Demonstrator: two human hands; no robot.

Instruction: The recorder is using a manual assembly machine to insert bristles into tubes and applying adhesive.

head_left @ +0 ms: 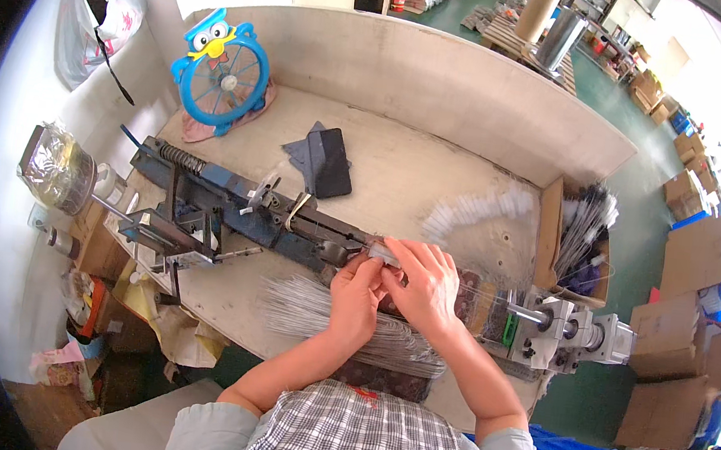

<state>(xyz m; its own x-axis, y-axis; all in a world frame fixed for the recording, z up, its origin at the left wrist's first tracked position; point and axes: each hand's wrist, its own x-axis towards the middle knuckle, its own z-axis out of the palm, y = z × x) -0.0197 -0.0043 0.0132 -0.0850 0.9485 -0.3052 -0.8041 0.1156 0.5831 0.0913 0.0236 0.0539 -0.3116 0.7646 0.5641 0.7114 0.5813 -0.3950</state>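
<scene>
My left hand (354, 301) and my right hand (426, 285) meet at the front end of a long dark metal bench fixture (232, 204). The fingers of both are closed in a pinch around a small whitish piece (385, 252), mostly covered by fingertips, so its exact kind cannot be made out. Below my wrists lies a spread bundle of thin silvery wires (300, 308), running under both hands toward the right. To the right, a metal shaft (527, 313) points from a clamped motor-like unit (571, 335) toward my right forearm.
A cardboard box (550, 235) of wire pieces stands right, beside a row of white pieces (475, 210). Behind the fixture lie a black phone-like slab (329, 163) and a blue cartoon fan (222, 82). A low panel (411, 65) borders the table's back.
</scene>
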